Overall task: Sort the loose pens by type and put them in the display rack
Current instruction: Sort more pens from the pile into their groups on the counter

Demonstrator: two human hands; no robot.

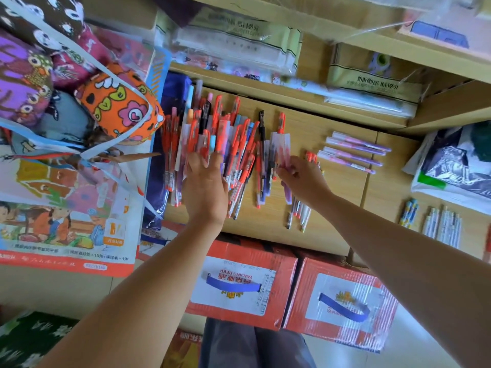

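Apparently the fingers of the right hand pinch a bunch of clear-capped pens, probably to separate one type. The left hand lays straight fingers on the mixed pile of pens, steadying it on the desk. Purple pens lie sorted, well apart. No display rack is visible, and the count of pinched pens is unclear.
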